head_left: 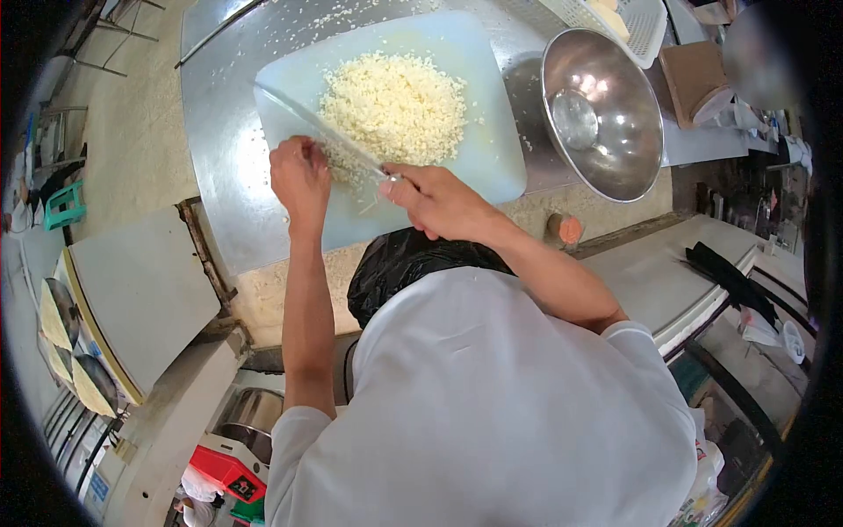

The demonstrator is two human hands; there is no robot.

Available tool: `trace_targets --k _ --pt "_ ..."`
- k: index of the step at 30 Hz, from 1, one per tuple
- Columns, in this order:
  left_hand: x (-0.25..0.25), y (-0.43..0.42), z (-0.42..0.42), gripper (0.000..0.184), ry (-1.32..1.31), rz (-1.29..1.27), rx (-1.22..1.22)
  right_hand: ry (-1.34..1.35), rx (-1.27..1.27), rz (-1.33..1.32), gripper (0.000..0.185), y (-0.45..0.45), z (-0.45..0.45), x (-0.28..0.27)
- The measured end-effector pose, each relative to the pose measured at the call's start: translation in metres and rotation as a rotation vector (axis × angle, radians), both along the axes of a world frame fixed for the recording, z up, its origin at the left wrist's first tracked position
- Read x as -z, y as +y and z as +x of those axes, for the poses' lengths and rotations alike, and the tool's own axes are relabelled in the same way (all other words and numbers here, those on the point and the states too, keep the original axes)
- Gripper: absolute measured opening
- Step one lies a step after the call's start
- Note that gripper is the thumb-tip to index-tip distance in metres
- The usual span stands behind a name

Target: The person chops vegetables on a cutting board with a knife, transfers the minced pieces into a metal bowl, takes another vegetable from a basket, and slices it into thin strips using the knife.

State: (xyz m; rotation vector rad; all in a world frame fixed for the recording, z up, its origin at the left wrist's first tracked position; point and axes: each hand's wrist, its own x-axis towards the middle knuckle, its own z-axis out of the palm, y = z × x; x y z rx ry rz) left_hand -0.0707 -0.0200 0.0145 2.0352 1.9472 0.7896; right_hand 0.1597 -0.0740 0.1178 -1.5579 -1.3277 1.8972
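Holding the knife (325,127) well here means a firm, relaxed grip at the handle, the edge turned toward the board and the free fingertips curled back out of its path. My right hand (430,200) is closed around the handle, with the thumb lying near where the blade begins. The blade slants away from me toward the far-left part of the pale cutting board (493,97), along the left side of a heap of finely chopped pale pieces, garlic by the look of them (395,105).

My left hand (301,180) is partly closed, fingers bent, close beside the blade at the near-left fringe of the heap. I cannot tell whether it pinches any bits or touches the steel, so I judge that spot the riskiest: a slip of the edge could nick a knuckle. Short, controlled strokes with the blade level would suit such small, loose pieces, which scatter easily.

The heap sits on the middle of the board, with crumbs strewn over the metal table (230,189). To the right stands a steel bowl (628,132), with a white plastic basket (648,31) beyond it.
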Motion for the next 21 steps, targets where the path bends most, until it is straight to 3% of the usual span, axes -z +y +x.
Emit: trace_targets --k 12,21 --pt "-0.003 0.003 0.000 0.013 -0.076 -0.011 0.097 -0.024 -0.097 -0.111 0.066 0.003 -0.001 -0.004" --pt "0.001 -0.007 -0.011 0.025 -0.020 -0.005 0.133 0.011 -0.134 -0.141 0.066 -0.004 -0.004 0.004"
